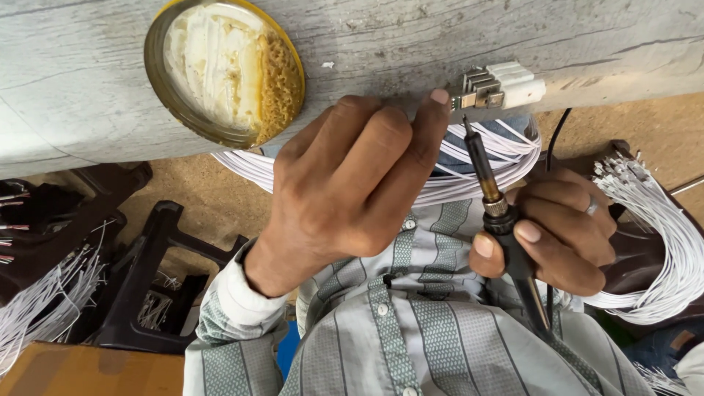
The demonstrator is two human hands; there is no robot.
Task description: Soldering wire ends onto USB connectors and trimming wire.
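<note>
Soldering iron (490,192) aside for a moment, start at your far left: white wire bundles (44,293) lie on dark plastic stools (139,286) over a sandy floor (220,198). A round tin (224,70) holding a sponge rests on the grey wooden bench (81,81). Your left hand (352,183) curls, one fingertip pressing near the small white connector (502,86) at the bench edge. Your right hand (561,231) pinches the iron, tip beside the connector. More white wires (667,235) hang right.
</note>
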